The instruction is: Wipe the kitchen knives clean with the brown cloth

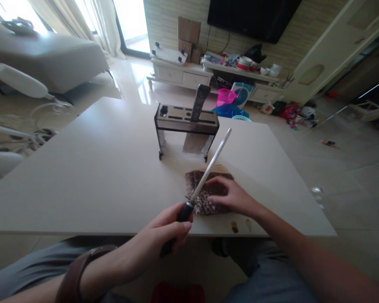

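My left hand [170, 227] is wrapped round the black handle of a honing steel [211, 165]. Its pale rod slants up and to the right over the table. At the rod's right side is my right hand [233, 194], thumb and fingers apart, over a folded brown and white patterned cloth [205, 205]. Whether those fingertips press on the cloth I cannot tell. Beyond the cloth stands a knife block [187, 118] with clear sides. A cleaver [199, 103] sits in one of its slots, handle up and blade showing below.
Both hands are over the near part of a white table [82, 168]. Two small brownish pieces, one a dark-tipped bit [234, 227], lie by its front edge. White chairs [22, 80] stand at the left. Behind the table are a pink basket [225, 97] and a low cabinet [183, 75].
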The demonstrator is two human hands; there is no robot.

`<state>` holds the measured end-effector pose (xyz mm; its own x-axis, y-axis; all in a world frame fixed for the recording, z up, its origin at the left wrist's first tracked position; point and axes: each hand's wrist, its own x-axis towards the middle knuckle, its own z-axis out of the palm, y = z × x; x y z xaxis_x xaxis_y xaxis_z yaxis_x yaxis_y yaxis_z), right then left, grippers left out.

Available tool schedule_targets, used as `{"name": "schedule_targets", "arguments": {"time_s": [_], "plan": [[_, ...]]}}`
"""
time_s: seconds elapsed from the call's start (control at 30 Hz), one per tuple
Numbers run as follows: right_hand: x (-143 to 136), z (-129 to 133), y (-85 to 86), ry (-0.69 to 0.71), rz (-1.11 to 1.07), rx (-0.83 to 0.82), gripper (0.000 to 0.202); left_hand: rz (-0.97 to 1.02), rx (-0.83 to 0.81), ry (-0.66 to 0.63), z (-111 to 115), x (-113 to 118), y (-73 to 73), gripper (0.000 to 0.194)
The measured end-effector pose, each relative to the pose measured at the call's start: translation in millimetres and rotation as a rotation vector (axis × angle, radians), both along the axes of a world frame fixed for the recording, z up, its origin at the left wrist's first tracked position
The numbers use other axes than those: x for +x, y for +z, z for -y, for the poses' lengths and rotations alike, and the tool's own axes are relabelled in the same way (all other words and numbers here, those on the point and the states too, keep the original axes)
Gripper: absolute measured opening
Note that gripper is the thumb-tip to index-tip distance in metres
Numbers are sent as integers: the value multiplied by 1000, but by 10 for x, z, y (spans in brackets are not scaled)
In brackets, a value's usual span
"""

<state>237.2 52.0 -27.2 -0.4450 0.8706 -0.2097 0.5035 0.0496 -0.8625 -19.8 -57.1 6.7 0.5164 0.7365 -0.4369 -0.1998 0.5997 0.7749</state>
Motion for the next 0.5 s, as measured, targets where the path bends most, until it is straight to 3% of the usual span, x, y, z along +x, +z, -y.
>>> {"name": "schedule_targets", "arguments": {"time_s": [0.07, 0.17, 0.27, 0.43, 0.5], "plan": [[254, -259, -116, -354, 139, 196, 40, -54, 43, 19, -41, -32, 37, 21], [534, -432, -289, -617, 216, 29, 46, -179, 97, 44, -88, -65, 94, 26], [586, -368, -430, -650, 135, -273, 50, -322, 191, 81, -129, -73, 142, 30], [390, -190, -519, -654, -50, -351, 39, -381, 284, 114, -210, -63, 213, 27], [311, -164, -478, -645, -178, -478, 34, -332, 279, 100, -247, -57, 229, 26]]}}
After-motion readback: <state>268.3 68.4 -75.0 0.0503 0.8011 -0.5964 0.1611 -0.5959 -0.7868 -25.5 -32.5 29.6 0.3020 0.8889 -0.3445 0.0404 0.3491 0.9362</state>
